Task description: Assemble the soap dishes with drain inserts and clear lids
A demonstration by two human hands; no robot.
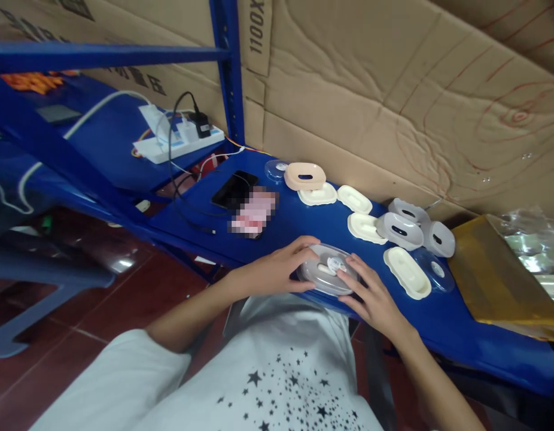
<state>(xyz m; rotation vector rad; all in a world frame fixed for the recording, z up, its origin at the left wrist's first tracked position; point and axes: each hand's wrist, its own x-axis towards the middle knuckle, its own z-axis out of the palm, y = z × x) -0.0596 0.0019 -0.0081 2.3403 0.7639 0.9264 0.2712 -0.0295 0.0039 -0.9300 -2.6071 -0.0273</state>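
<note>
Creased brown cardboard, a tall sheet with printed characters and red scrawled lines, stands behind a smooth blue surface. On the near side, the person wears a soft white shirt scattered with dark stars. At the right sits a carton with shiny brown tape, crinkled clear plastic bags beside it. At the far left, a white power strip holds plugs and cables. Left of centre lie a flat black phone and a pinkish item blurred beyond reading.

Along the far and right parts of the surface are small moulded pieces: four shallow cream trays with rounded ends and recessed middles, three grey shells clustered together, each with a dark oval slot, and one peach shell touching a tray. Two clear, glossy lids lie at either end of the group.

At the near edge of the surface, between the hands, is an oval case: a transparent domed lid over a grey body, with a round white label on top. The left grip curls around its left end, partly open to its width; the right grip clasps the right end, fingers spread over the lid.
</note>
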